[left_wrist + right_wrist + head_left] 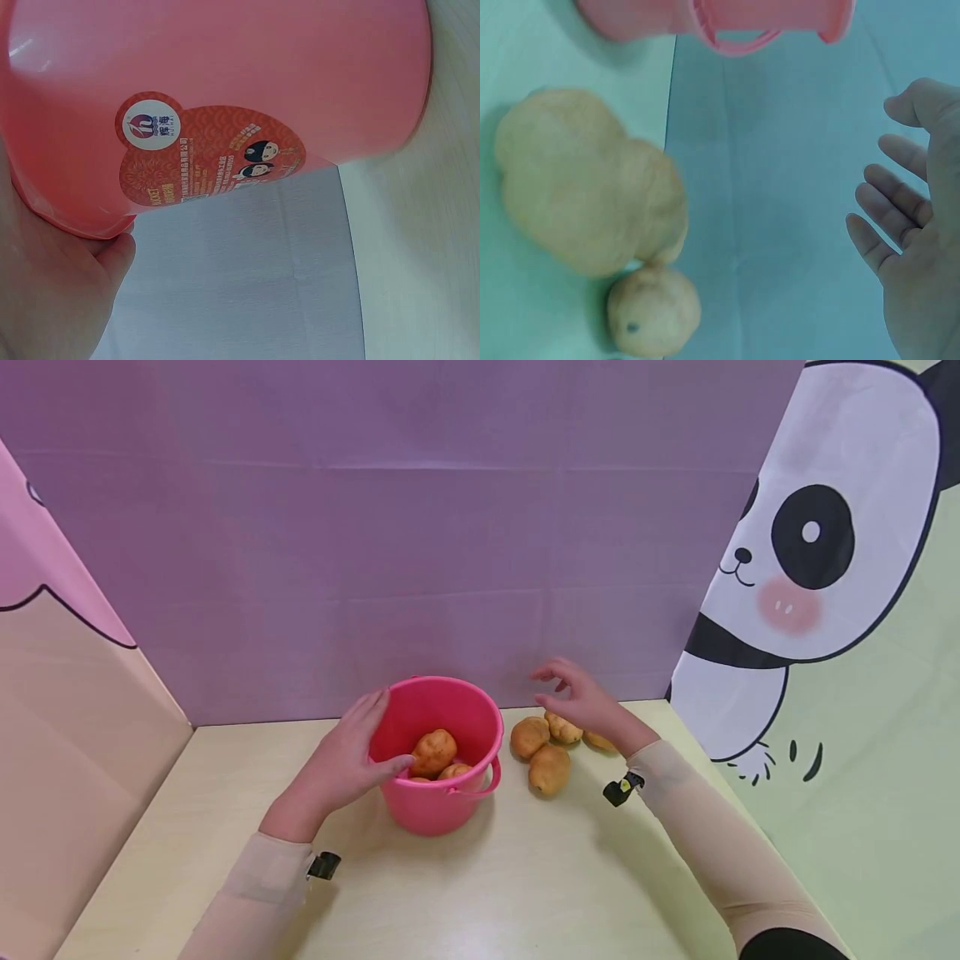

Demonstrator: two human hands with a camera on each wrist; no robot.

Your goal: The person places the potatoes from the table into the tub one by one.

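A pink bucket [438, 814] with a side handle stands upright on the table, and several potatoes lie inside, one potato [433, 752] on top. My left hand [341, 760] grips the bucket's left rim, the thumb lying across the near edge. A printed red label [217, 154] shows on the bucket's wall in the left wrist view. To the right of the bucket, several more potatoes [550, 768] sit close together. Over this group hangs my right hand [581, 700], fingers loosely bent and holding nothing; its palm and fingers show in the right wrist view.
The pale wooden table [450, 902] ends at a purple backdrop [450, 568] just behind the bucket and potatoes. A beige-and-pink panel [67, 760] borders the left side, and a green panel with a panda drawing [847, 735] borders the right.
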